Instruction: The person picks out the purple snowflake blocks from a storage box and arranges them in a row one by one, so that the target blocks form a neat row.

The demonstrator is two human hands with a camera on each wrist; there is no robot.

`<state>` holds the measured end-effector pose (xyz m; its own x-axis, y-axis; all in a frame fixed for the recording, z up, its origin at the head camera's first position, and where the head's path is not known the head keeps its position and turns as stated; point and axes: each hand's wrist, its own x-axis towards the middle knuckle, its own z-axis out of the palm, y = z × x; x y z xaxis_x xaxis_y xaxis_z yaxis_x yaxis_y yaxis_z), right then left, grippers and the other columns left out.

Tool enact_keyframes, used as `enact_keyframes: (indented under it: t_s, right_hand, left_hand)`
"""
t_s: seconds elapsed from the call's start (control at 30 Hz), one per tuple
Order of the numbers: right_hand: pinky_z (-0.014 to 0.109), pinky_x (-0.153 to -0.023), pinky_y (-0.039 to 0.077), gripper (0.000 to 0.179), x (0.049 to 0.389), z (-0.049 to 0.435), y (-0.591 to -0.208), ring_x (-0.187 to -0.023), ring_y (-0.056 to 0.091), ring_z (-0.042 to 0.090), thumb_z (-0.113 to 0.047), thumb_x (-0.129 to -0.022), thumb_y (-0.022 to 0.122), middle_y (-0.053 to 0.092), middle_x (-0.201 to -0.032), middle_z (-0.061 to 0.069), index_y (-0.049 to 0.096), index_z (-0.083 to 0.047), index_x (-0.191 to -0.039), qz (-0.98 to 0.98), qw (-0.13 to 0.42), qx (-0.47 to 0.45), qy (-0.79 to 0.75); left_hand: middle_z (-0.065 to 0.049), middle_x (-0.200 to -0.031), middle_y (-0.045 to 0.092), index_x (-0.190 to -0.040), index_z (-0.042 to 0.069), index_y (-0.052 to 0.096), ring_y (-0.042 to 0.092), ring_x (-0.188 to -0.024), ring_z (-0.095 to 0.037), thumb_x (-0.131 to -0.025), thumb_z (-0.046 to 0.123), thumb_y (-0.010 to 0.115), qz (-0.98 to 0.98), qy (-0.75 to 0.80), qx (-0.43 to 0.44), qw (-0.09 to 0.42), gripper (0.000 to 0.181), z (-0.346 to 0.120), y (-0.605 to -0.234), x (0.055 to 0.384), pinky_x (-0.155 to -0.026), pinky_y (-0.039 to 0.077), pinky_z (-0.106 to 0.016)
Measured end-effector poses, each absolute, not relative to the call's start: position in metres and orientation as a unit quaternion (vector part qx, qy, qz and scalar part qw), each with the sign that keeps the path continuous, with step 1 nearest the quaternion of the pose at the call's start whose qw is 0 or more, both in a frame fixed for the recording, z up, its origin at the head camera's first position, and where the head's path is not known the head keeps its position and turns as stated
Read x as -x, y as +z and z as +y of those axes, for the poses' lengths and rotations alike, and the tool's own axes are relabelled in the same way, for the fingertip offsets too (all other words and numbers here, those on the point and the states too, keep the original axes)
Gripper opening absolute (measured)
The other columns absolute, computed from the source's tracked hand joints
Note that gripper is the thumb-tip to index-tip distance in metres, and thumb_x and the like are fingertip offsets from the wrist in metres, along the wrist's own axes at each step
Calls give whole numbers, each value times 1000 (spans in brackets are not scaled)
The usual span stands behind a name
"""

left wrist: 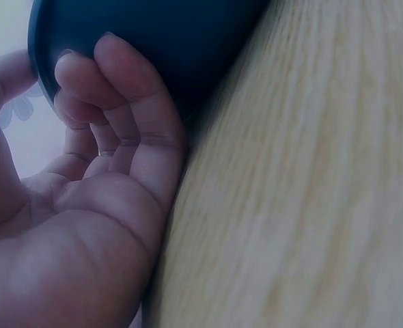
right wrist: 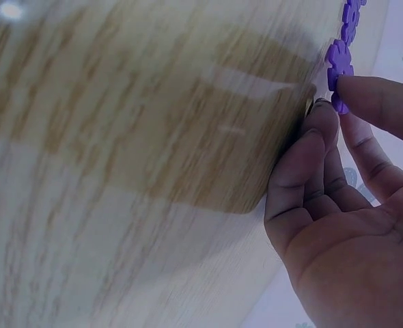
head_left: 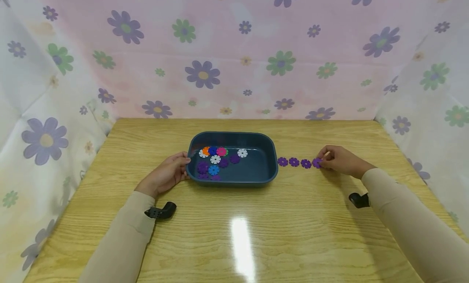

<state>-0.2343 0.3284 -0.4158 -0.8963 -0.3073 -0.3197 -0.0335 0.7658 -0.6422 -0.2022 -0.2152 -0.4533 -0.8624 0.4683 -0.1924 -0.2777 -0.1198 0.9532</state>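
Observation:
A dark blue plastic tub [head_left: 256, 169] stands on the table, with several flower-shaped plastic discs inside. My left hand [head_left: 165, 175] grips the tub's left end, thumb at the rim and curled fingers [left wrist: 136, 75] against the outer wall. To the right of the tub, three purple notched discs [head_left: 294, 161] lie in a line on the wood. At the line's right end, my right hand [head_left: 342, 161] pinches another purple notched disc [head_left: 317, 163] between thumb and fingers. The right wrist view shows the thumb [right wrist: 376, 102] on this disc, partly covering it.
Inside the tub, white [head_left: 242, 153], orange, pink, blue and purple discs gather mostly toward the left. The wooden table [head_left: 293, 234] meets a flower-patterned cloth [head_left: 245, 83] at the back and sides. A black wrist device [head_left: 163, 211] sits at the left sleeve.

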Motion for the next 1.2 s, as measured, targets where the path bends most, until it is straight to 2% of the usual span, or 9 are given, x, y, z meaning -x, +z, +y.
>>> enact_keyframes:
  t_s: [0.47, 0.7, 0.8, 0.97, 1.07, 1.2]
  right_hand:
    - [29, -73, 52, 20, 234, 327, -411, -86, 60, 17, -12, -101, 57, 66, -100, 14, 55, 1, -116, 915, 208, 100, -330]
    - [37, -72, 55, 27, 240, 321, -395, -84, 63, 25, -23, -104, 55, 64, -103, 18, 53, -1, -118, 921, 192, 105, -322]
    - [39, -73, 56, 30, 244, 303, -377, -85, 64, 30, -28, -105, 53, 62, -105, 20, 54, -2, -119, 928, 161, 122, -313]
    - [36, -72, 54, 26, 247, 256, -345, -83, 63, 25, -33, -104, 53, 61, -103, 13, 58, -9, -113, 932, 119, 158, -304]
    - [35, -71, 53, 19, 250, 225, -332, -82, 62, 22, -30, -104, 55, 62, -99, 8, 59, -12, -110, 927, 115, 180, -309]
    - [36, -71, 53, 14, 255, 186, -326, -81, 63, 24, -23, -102, 58, 63, -97, 10, 62, -11, -108, 913, 125, 225, -318]
  left_hand:
    - [4, -85, 62, -114, 4, 46, 53, -71, -9, -107, 18, 43, 618, 742, -72, 250, 16, -216, -453, 203, -69, 49, -22]
    - [4, -85, 62, -113, 5, 46, 53, -71, -9, -107, 17, 43, 615, 744, -72, 251, 14, -216, -453, 203, -69, 49, -22]
    - [4, -85, 62, -113, 5, 46, 53, -71, -9, -107, 17, 43, 616, 743, -71, 251, 15, -217, -452, 202, -69, 49, -22]
    - [4, -85, 63, -114, 4, 46, 54, -71, -9, -107, 17, 43, 615, 744, -72, 251, 16, -218, -451, 201, -69, 49, -22]
    - [4, -85, 63, -115, 4, 46, 53, -71, -8, -107, 17, 42, 612, 746, -75, 251, 16, -217, -450, 201, -69, 49, -23]
    - [4, -85, 63, -114, 4, 46, 54, -71, -8, -107, 16, 42, 606, 750, -76, 253, 15, -215, -450, 200, -69, 49, -23]
